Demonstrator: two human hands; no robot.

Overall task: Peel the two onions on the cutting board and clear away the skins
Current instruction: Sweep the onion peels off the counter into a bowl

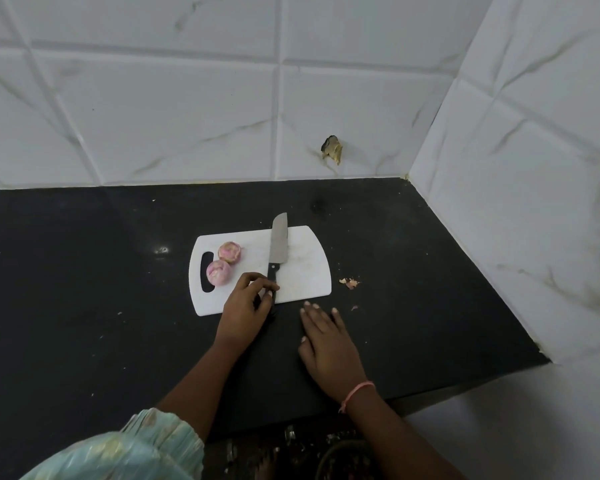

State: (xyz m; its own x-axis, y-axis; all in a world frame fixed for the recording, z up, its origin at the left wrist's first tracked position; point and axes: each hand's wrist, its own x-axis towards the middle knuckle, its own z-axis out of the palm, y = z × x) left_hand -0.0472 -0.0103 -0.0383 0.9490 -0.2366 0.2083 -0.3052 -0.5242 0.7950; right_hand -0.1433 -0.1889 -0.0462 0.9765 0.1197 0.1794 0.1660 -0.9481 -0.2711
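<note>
Now two peeled pink onions (pixel 223 267) touch at the left end of one white cutting board (pixel 305 271), mid-frame.
Left hand (pixel 245 308) pinches the one knife's (pixel 278 252) black handle; right hand (pixel 328 337) lies flat, fingers straight, on the black counter (pixel 84 271); skin scraps (pixel 350 282) sit right of the board.

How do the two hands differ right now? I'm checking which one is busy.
The left hand curls around the knife handle on the cutting board; the right hand holds nothing. The left overlaps the board; the right lies flat on the counter beside it.
</note>
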